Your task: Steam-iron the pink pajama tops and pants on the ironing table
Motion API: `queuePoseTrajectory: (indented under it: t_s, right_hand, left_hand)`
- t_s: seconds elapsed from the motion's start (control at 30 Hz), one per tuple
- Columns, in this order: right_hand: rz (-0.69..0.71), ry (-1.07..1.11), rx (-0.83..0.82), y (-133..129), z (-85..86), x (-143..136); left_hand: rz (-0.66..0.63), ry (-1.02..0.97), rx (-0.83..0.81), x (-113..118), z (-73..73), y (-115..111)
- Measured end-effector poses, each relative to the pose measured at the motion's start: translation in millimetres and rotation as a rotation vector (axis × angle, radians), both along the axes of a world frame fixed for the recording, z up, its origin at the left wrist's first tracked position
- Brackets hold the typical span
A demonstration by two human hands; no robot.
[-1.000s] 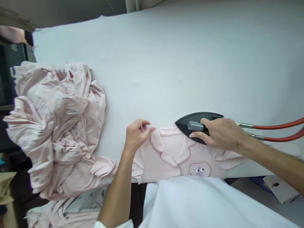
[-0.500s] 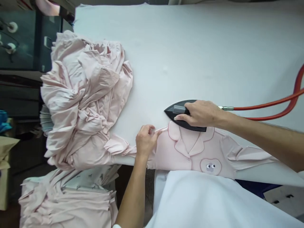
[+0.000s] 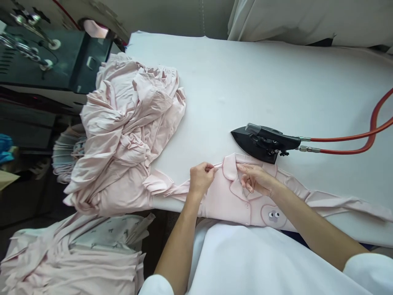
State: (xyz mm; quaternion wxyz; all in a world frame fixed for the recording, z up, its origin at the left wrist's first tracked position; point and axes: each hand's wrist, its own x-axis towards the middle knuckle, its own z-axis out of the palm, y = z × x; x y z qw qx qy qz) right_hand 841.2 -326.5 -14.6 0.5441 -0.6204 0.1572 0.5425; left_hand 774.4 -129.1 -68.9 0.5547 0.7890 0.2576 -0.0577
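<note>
A pink pajama shirt [image 3: 222, 200] with darker piping, a notched collar and an eyed patch lies front up along the table's near edge. My left hand [image 3: 201, 177] pinches its shoulder seam just beside the collar. Over the neck opening is my right hand [image 3: 256, 179], its index finger stretched toward the collar and the other fingers loosely bent, holding nothing. Whether that fingertip touches the fabric I cannot tell. Just beyond the collar a black steam iron [image 3: 264, 141] rests, its tip pointing left, with no hand on it.
Two red hoses [image 3: 344, 139] run from the iron to the right. A large heap of pink garments [image 3: 132, 135] covers the left end of the white padded table [image 3: 276, 82]. More pink clothes [image 3: 92, 266] are stacked below it. Dark equipment [image 3: 39, 61] stands at the far left.
My right hand has let go of the iron and moved down to the collar. My left hand keeps its pinch at the shoulder. The view has shifted, showing more beyond the table's far edge.
</note>
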Motion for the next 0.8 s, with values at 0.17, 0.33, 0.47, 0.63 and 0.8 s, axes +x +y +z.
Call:
queuePoseTrajectory:
  t_s: [0.17, 0.33, 0.47, 0.63, 0.8]
  right_hand:
    - [0.077, 0.133, 0.163, 5, -16.8, 17]
    - [0.084, 0.015, 0.158, 8, -11.2, 7]
    - [0.435, -0.503, -0.245, 4, 37.4, 11]
    - [0.473, -1.386, -0.670, -6, 81.3, 80]
    - [0.809, -0.889, -0.524, -21, 67.9, 146]
  left_hand:
    - [0.044, 0.038, -0.094, -1, 1.2, 1]
    - [0.096, 0.097, 0.051, 3, -0.3, -5]
    - [0.064, 0.227, 0.383, 11, 6.8, -15]
    - [0.058, 0.380, 0.537, 26, 18.3, -27]
    - [0.118, 0.155, 0.162, 3, 14.5, -1]
